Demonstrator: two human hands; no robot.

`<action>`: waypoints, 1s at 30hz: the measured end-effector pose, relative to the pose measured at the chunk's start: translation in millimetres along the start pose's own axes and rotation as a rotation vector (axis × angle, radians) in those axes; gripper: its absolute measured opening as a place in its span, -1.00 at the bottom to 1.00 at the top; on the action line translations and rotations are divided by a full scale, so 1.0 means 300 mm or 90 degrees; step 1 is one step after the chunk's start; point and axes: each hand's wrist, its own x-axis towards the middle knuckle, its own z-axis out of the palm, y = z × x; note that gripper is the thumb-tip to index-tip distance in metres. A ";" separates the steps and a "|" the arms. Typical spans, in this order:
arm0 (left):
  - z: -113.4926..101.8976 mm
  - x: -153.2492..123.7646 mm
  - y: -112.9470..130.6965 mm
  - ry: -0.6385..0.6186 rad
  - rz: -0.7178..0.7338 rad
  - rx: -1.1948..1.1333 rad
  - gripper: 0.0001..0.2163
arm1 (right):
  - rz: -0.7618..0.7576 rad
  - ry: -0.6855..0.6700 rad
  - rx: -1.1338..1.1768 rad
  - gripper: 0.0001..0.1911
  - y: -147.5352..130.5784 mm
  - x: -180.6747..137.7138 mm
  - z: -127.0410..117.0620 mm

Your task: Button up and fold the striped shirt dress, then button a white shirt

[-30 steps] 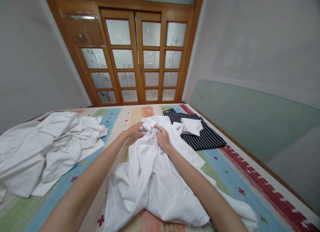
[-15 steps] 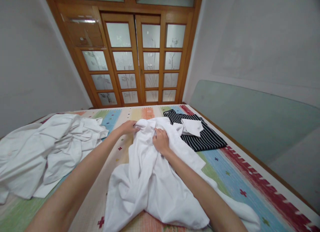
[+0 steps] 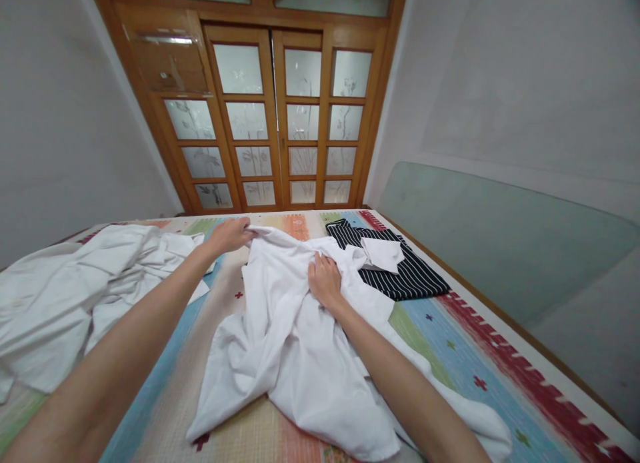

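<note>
A crumpled white garment [image 3: 295, 343] lies in front of me on a bed with a colourful striped cover [image 3: 450, 336]. My left hand [image 3: 231, 234] is closed on the garment's far left edge and holds it stretched out to the left. My right hand [image 3: 324, 280] presses on the garment near its middle, fingers curled into the cloth.
A heap of white cloth [image 3: 85, 283] lies at the left of the bed. A folded black striped garment [image 3: 395, 266] with a small white piece [image 3: 383, 252] on it sits at the far right. Wooden glass-paned doors [image 3: 280, 116] stand beyond the bed; a wall runs along the right.
My left hand has pulled the garment's edge away to the left and farther from me, spreading the cloth. My right hand has stayed on the cloth near the middle.
</note>
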 end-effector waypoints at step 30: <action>-0.145 -0.030 -0.085 0.052 -0.112 -0.019 -0.69 | 0.047 -0.090 -0.102 -0.62 0.019 0.011 -0.022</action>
